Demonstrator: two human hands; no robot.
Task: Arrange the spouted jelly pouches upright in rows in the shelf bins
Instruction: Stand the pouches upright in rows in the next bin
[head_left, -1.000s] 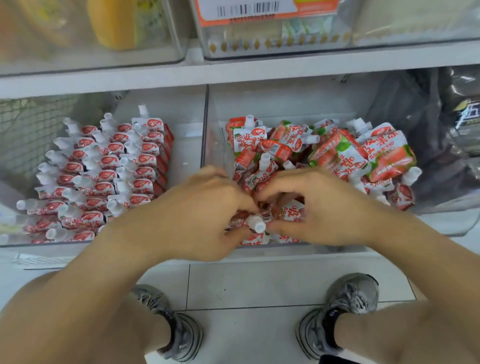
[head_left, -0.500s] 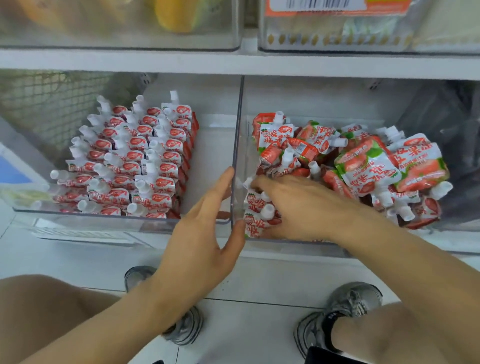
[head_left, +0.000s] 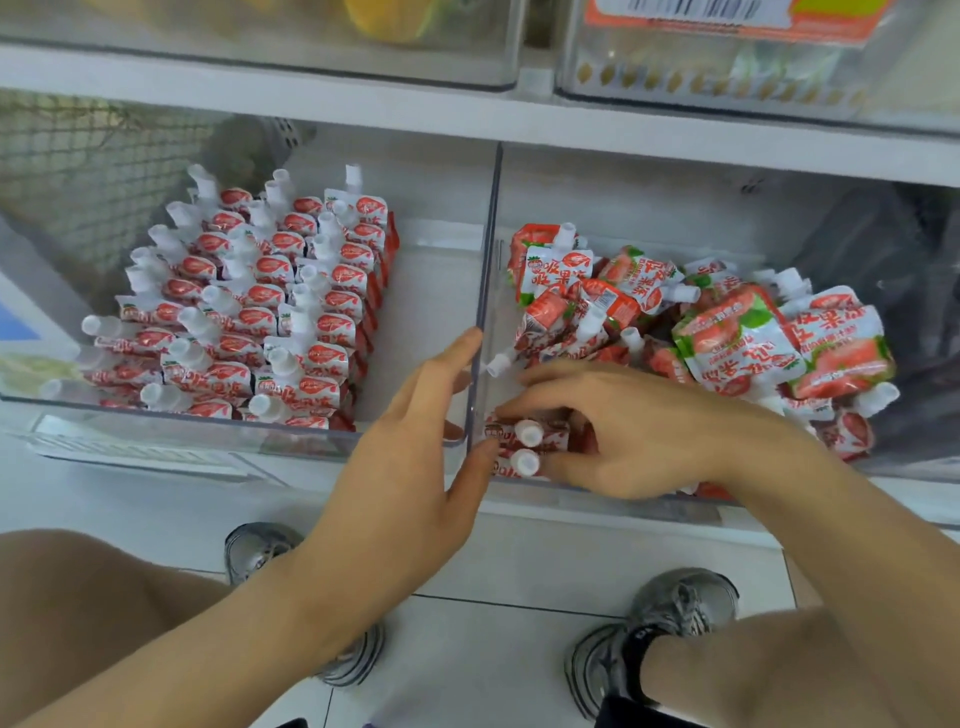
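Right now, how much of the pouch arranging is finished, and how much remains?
Done: the left bin holds neat upright rows of pouches. In hand: the right hand holds two upright pouches at the front left corner of the right bin, while the left hand rests open against the wall between the bins. Left: the loose pile lying jumbled in the right bin, which looks like most of that bin's work.

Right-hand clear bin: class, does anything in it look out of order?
Yes. Behind the right hand, the red-and-white spouted jelly pouches lie in a jumbled heap, spouts pointing all ways, unlike the upright rows in the left clear plastic bin.
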